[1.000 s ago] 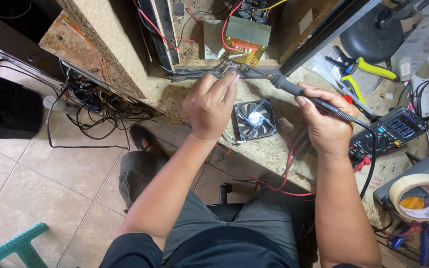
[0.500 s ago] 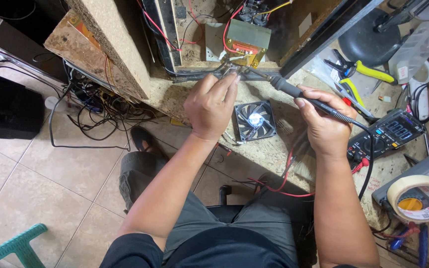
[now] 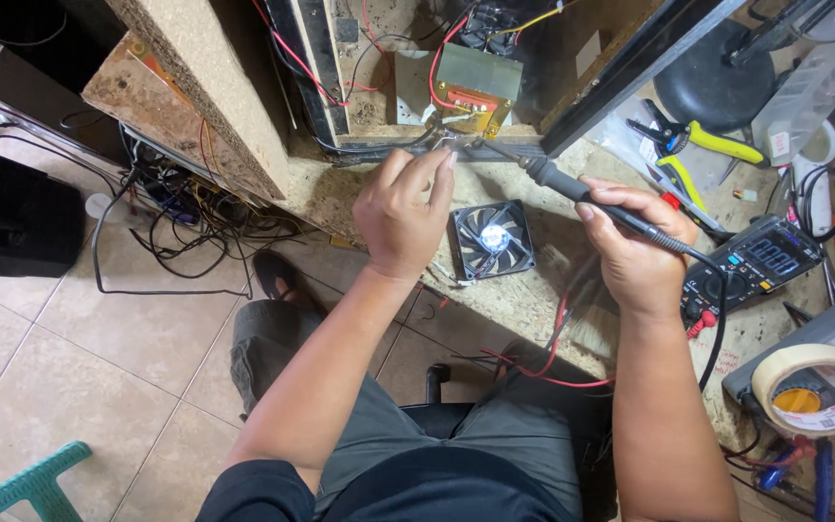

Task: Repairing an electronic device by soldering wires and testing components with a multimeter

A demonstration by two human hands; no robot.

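My right hand [image 3: 635, 246] grips a black soldering iron [image 3: 558, 181] like a pen, its tip reaching up left to the base of a yellowish transformer [image 3: 475, 92] inside an open wooden chassis. My left hand [image 3: 403, 217] pinches a thin wire [image 3: 448, 145] at that same spot, fingertips touching it right beside the iron's tip. A small black cooling fan [image 3: 491, 239] lies flat on the worn bench [image 3: 340, 193] between my two hands. Red and black leads run from the transformer into the chassis.
A black digital multimeter [image 3: 761, 261] lies right of my right hand, with yellow-handled pliers [image 3: 703, 143] behind it. A roll of masking tape [image 3: 817, 389] sits on a box at the right edge. Tangled cables [image 3: 186, 208] hang left of the bench over a tiled floor.
Both hands have held their place at the transformer's base; only the view shifts slightly. The iron's tip stays on the joint.
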